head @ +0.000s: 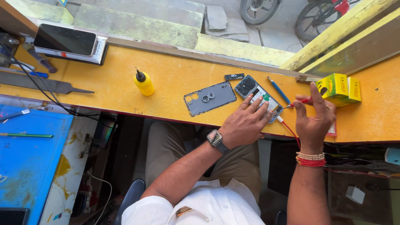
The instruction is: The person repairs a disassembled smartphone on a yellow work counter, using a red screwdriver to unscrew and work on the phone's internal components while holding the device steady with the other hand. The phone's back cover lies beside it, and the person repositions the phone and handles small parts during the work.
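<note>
**Opened phone on yellow bench, probe applied**

Opened phone (pixel 259 96) lying flat on yellow counter (pixel 166 75), near front edge. Left hand (pixel 245 123) spread flat on phone's lower half, fingers extended, pinning it down. Right hand (pixel 313 118) pinching red probe (pixel 301 101), tip at phone's right edge; red wire (pixel 291 132) trailing below counter. Grey back cover (pixel 209 98) just left of phone. Blue tool (pixel 279 91) just right. Yellow bottle (pixel 144 83) farther left. Yellow-green box (pixel 338 88) behind right hand.
</note>
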Motion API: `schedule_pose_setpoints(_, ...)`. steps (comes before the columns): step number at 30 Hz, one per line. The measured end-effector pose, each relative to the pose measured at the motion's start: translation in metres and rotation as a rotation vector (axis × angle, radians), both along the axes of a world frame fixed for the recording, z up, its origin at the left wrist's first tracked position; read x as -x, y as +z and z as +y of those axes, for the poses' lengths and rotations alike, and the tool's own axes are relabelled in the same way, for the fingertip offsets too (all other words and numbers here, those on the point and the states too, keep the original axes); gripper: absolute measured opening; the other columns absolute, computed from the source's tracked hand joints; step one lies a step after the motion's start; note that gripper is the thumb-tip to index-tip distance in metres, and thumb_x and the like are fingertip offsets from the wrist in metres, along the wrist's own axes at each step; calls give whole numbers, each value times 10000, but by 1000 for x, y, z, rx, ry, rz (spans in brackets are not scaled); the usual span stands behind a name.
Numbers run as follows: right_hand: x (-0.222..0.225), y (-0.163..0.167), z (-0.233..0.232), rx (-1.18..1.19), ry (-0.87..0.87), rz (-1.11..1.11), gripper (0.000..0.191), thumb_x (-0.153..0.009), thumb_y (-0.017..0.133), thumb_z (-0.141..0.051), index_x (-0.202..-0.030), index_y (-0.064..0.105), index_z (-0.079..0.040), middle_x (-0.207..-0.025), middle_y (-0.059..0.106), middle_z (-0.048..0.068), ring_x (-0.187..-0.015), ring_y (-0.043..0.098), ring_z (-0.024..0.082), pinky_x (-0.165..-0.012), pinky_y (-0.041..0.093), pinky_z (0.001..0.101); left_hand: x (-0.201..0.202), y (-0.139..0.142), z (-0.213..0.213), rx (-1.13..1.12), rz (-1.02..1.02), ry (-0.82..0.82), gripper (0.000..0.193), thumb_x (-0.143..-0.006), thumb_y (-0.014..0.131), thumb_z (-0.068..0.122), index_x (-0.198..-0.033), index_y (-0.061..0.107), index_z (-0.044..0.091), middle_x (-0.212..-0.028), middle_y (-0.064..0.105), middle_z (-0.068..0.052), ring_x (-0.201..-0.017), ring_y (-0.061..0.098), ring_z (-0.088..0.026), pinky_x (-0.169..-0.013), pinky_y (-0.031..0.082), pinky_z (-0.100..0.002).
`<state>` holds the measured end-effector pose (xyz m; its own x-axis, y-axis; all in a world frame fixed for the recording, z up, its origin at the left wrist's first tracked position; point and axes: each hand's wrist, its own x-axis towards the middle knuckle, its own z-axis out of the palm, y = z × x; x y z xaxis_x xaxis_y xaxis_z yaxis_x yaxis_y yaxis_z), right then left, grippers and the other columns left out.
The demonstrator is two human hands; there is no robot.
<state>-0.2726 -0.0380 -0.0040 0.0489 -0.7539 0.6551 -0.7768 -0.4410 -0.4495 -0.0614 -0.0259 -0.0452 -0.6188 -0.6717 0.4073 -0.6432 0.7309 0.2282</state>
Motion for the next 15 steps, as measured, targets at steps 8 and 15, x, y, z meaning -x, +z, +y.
schedule_pose_setpoints(8,4,-8,2,100,-49,229,607,-943,865,-87,-1490,602,-113,-998,793,88,-897,676,274,-928,524,413,0,5,1,-1,-21,0,823,-734,818,493,-1376,592,30,-1437,548,-217,-1413,467,-389,-1208,315,-568)
schedule_pose_setpoints(15,-4,-20,1,-20,-15,114,662,-979,828,-31,-1539,479,-82,-1021,763,108,-973,758,218,-865,571,350,1,5,1,5,-18,6,814,-737,820,484,-1376,593,33,-1438,544,-215,-1413,466,-390,-1212,313,-569)
